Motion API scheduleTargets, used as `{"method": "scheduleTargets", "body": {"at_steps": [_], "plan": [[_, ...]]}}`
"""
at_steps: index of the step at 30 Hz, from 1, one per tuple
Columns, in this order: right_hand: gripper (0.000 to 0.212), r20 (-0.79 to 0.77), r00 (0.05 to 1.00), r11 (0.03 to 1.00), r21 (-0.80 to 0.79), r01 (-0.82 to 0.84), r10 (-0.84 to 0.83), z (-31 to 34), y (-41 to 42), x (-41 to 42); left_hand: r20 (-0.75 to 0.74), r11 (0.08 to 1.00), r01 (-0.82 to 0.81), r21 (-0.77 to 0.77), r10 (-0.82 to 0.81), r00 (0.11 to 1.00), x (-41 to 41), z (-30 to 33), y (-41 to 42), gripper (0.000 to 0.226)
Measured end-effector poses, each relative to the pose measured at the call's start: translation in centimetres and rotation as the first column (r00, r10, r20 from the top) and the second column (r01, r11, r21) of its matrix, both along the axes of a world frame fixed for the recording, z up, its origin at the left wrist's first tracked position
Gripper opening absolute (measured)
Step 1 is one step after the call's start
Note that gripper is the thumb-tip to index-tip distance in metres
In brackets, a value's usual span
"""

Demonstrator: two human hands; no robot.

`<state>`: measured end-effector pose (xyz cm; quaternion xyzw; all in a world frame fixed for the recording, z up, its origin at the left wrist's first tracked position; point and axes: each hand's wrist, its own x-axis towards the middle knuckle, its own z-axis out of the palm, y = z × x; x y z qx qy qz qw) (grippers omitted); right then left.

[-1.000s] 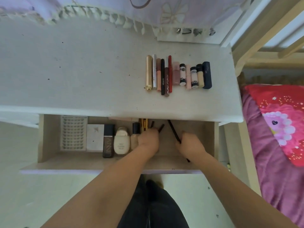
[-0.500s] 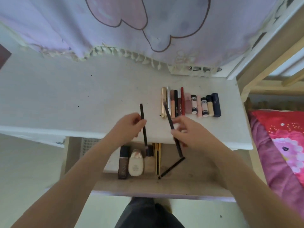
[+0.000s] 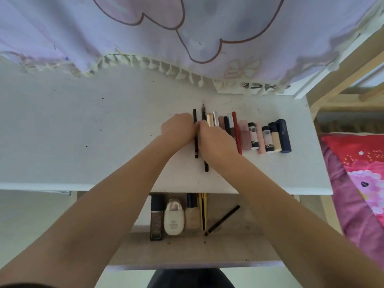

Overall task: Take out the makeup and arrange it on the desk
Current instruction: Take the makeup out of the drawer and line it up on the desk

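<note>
- Gripping a black pencil [image 3: 195, 140], the left hand [image 3: 178, 126] sets it on the desk [image 3: 83, 132].
- Beside it, the right hand [image 3: 216, 140] holds a thin brush [image 3: 204, 163], hiding part of the makeup row [image 3: 268, 138].
- More bottles [image 3: 173, 217] and a pencil [image 3: 223, 219] lie in the open drawer [image 3: 187, 252].
- Lilac curtain [image 3: 145, 38] hangs behind.

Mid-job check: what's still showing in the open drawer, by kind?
Bottles: 3 (dark bottle, white bottle, beige bottle)
Loose black pencil: 1
Thin gold sticks: at least 2, too bunched to separate
Total: at least 6
</note>
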<state>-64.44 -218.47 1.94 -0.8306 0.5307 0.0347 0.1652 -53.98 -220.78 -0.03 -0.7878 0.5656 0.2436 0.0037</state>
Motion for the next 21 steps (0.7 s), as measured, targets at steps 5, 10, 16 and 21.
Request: {"method": "scheduleTargets", "body": {"at_steps": [5,10,16,21], "plan": [[0.015,0.302,0.951,0.991,0.133,0.017,-0.057,2.6,2.2,-4.6,-0.199,0.981,0.009,-0.192,-0.048,0.979,0.0,0.9,5.2,0.031],[0.021,0.094,0.971,0.789,0.602,0.121,-0.221,-2.6,10.4,-11.8,-0.465,0.996,0.045,-0.082,-0.078,0.882,-4.2,-1.5,18.3,0.016],[0.045,-0.14,0.875,0.664,0.599,0.447,-0.463,-13.0,13.0,-12.3,-0.151,0.974,0.062,0.219,-0.029,0.988,-8.7,-10.0,17.8,0.023],[0.024,-0.072,0.804,0.66,0.531,0.532,-0.59,-15.3,12.9,-11.8,0.073,0.954,0.161,0.251,-0.185,0.98,-10.3,-11.8,14.9,0.022]]}}
